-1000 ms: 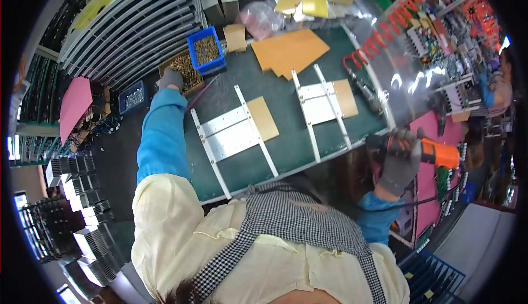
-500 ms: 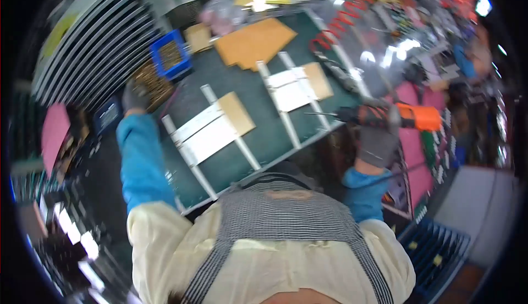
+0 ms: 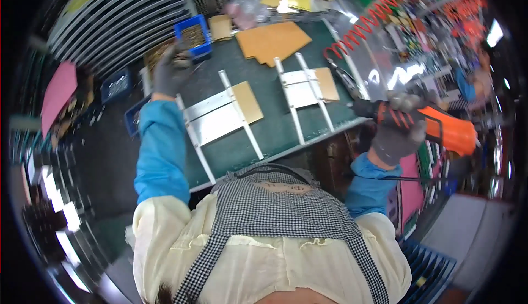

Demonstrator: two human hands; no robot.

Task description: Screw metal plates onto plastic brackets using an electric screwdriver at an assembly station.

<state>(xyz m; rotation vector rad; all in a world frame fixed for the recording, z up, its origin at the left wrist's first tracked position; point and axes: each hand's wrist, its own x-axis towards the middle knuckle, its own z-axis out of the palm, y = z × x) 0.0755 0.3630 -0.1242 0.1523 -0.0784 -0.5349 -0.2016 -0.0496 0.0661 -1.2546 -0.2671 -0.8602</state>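
Observation:
My right hand, in a grey glove, grips an orange and black power drill past the table's right edge, its front end toward the table. Beside a blue bin of small brass-coloured parts, my gloved left hand is raised with its fingers curled together; whatever they hold is too small to make out. Below and right of it lies an assembly of white rails with a white panel and a tan board. A second assembly with a white panel lies farther right.
Orange-brown sheets lie at the table's far side. A red coiled hose hangs at the far right, with a metal tool below it. Blue bins stand at the left beside stacked metal slats.
My left hand has come up from the brown bin of small parts, toward the table. The drill has moved right in my right hand, its rear end tilting down. The whole view has shifted.

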